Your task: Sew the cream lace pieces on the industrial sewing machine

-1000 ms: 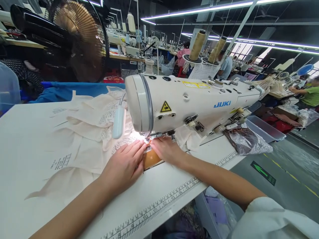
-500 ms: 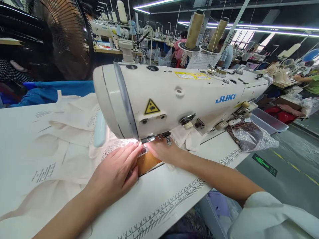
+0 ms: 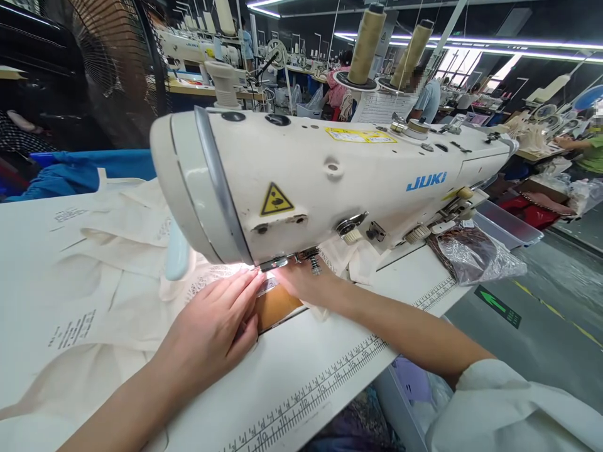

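A white sewing machine (image 3: 292, 182) reaches across the table, its head over both hands. My left hand (image 3: 210, 320) lies on cream lace fabric (image 3: 198, 279) beside the lit needle area, fingers stretched out flat and close together, thumb lower over the bed. From the right, my right hand (image 3: 306, 279) goes in under the machine head by the presser foot; its fingertips are hidden there. An orange-brown plate (image 3: 276, 307) shows between the hands. More cream fabric (image 3: 136, 307) spreads to the left, and some pale cloth (image 3: 360, 260) sits behind the right wrist.
A light-blue rounded piece (image 3: 176, 254) stands left of the machine head. Ruler markings (image 3: 306, 402) run along the table's front edge. At right lies a plastic bag (image 3: 471, 251). A black fan (image 3: 113, 69) is at upper left; thread cones (image 3: 367, 47) rise behind the machine.
The view has shifted slightly, so the machine head appears a little further left and higher. Both hands keep nearly the same places at the needle area.
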Available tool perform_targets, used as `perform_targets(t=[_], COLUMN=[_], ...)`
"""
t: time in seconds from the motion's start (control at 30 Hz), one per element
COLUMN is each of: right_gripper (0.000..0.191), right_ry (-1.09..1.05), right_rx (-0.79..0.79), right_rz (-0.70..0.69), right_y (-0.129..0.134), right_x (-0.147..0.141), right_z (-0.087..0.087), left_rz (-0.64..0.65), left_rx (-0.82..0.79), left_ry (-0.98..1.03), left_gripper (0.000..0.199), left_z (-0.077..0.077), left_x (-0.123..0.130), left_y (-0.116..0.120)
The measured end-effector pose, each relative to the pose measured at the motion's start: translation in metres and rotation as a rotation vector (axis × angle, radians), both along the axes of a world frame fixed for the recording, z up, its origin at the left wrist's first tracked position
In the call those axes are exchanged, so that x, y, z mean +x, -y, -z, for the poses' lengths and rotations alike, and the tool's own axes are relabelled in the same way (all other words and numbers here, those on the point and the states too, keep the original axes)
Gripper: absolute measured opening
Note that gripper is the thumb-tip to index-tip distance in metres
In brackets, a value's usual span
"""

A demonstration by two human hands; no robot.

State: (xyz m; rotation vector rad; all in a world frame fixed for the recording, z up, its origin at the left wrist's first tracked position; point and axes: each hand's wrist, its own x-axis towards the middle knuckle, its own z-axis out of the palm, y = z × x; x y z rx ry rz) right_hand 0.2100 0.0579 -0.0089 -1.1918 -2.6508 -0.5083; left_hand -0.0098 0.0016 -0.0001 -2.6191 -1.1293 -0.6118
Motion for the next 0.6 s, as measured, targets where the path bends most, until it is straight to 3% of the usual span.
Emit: perform_targets(t=[0.3,0.47,0.6], right_gripper=[0.055,0.055,0.057], right_ry=[0.064,0.205,0.07], right_rx=[-0.006,0.036,-0.062], right_rz=[-0.039,-0.047,-0.022], right_y=[0.007,0.008,0.008], right_x=[0.003,0.002,0.002], right_z=[-0.017,-0.025,-0.023], left_rz=[-0.016,-0.022,-0.035], left_rx=[0.001,0.002,-0.012], left_ry=[-0.05,-0.065,-0.058], left_gripper=[0.049,0.048,0.049], left_z=[-0.001,-0.001,-0.001], left_x=[0.002,0.003,0.003], left_y=[0.0,0.001,0.001])
